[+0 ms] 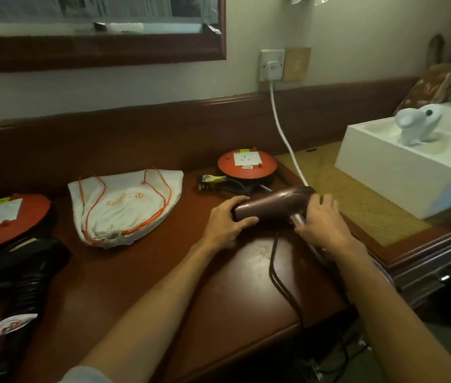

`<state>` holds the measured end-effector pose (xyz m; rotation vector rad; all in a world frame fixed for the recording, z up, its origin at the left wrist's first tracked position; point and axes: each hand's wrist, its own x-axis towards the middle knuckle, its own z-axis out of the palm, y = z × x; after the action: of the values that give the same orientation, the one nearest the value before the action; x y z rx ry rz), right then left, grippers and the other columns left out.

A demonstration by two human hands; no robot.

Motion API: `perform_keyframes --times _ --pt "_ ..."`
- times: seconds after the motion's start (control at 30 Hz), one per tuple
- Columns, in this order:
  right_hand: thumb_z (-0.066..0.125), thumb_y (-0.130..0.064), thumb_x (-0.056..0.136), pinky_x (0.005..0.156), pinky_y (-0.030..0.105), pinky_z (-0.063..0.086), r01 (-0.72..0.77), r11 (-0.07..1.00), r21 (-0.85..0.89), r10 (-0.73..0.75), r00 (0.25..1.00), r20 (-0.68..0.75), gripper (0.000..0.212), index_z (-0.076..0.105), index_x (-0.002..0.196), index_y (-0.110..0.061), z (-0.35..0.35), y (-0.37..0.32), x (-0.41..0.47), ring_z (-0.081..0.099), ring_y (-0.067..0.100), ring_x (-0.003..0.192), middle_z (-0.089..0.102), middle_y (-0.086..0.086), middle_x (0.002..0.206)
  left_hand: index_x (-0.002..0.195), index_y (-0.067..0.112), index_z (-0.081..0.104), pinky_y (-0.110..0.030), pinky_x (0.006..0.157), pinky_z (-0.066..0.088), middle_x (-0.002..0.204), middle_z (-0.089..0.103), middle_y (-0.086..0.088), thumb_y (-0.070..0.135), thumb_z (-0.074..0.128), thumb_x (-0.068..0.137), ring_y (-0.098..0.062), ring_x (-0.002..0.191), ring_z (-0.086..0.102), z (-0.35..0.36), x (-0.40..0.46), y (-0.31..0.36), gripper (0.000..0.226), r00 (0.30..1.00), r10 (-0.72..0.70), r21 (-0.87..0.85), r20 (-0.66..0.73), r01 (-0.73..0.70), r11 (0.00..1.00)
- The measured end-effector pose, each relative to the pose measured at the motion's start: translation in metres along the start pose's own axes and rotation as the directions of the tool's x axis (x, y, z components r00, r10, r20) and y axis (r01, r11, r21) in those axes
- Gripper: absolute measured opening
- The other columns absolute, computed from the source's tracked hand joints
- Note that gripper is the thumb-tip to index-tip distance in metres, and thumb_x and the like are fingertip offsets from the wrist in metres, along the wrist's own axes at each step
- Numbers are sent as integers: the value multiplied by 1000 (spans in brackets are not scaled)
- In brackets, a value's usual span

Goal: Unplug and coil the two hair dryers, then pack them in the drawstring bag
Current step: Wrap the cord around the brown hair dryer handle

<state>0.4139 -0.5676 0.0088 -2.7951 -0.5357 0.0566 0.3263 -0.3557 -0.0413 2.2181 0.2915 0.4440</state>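
Centrally, right of the frame's middle, a glossy maroon hair dryer (274, 204) with a smooth tubular barrel lies on the polished reddish-brown wooden worktop (141, 272), held at both ends. The left hand (225, 221) curls its fingers and thumb round the nozzle end of the barrel, while the right hand (322, 219) wraps over the rear end where the handle meets the body; how its fingertips sit beneath cannot be told. A thin dark cord (276, 268) runs from under the dryer toward the lower edge of the worktop and drops over it. At centre left a soft white cloth drawstring bag (124, 205) lies flat and rumpled, its orange cords looped across it and its gathered mouth facing the near edge. Behind the dryer sits a round orange-topped disc (247, 164) bearing a white socket plate, and a second, similar disc (3, 219) lies at the far left. Just below that one, in the lower left, rests a black hair dryer (28, 275) with a ribbed matte body. A white cable (285, 134) runs down from a wall socket (272, 65) in the upper middle. At the right stands a white box (401, 172) with a small smooth white figure (417, 121) on it.
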Motion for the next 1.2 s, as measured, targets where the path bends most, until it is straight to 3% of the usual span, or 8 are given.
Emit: perform_keyframes --times 0.17,0.4,0.63,0.7,0.77,0.87,1.07,1.2 --pt "69 -51 87 105 51 46 39 995 -88 -12 955 296 72 41 142 -15 6 26 -18 57 28 124 57 8 138 138 28 55 -20 90 48 134 60 0 38 80 86 -10 113 56 5 -16 -5 59 999 10 16 -46 -10 1000" --pt "66 -28 92 88 35 50 224 971 81 -233 963 134 37 53 126 -23 -17 31 -34 56 15 98 57 3 119 139 34 41 -47 108 47 137 55 -2 45 79 84 -24 124 54 -13 -25 20 67 992 -117 220 39 106 970" --pt "86 -35 75 78 31 53 477 877 53 -478 856 196 40 57 102 -31 -82 -34 -49 58 10 93 58 -10 103 155 41 27 -44 123 2 170 11 3 56 78 79 -19 157 2 -68 -38 79 92 912 310 502 270 -407 763" --pt "87 -39 73 72 31 54 591 806 -46 -569 793 217 42 56 100 -31 -94 -63 -59 58 8 85 57 -14 93 149 35 43 -47 124 -5 166 28 4 56 74 83 -16 157 11 -74 -42 76 75 886 311 500 344 -453 738" --pt "84 -50 71 70 35 55 652 723 -228 -622 758 194 46 54 98 -29 -101 -87 -64 56 11 77 54 -13 84 129 28 61 -53 127 -1 128 65 10 54 71 87 -11 134 50 -80 -53 66 50 893 319 430 318 -436 791" --pt "79 -66 67 68 36 54 651 672 -353 -666 740 96 56 53 100 -30 -114 -110 -61 59 17 81 58 -9 89 107 28 60 -49 126 13 84 59 23 52 69 92 12 85 54 -87 -74 45 29 942 272 331 196 -325 886" --pt "82 -37 81 75 45 59 600 784 159 -593 799 -95 34 64 105 -20 -119 -99 -45 67 23 84 70 7 94 90 39 53 -11 67 40 83 54 16 51 73 89 1 78 56 -95 -118 20 23 993 114 130 -15 -111 985" --pt "70 -30 93 65 40 58 583 724 369 -503 812 -295 14 73 91 -17 -62 -86 -56 68 19 72 73 6 81 110 37 56 -16 75 54 102 70 10 57 77 79 2 92 68 -103 -122 14 42 995 58 -5 -87 -59 998"
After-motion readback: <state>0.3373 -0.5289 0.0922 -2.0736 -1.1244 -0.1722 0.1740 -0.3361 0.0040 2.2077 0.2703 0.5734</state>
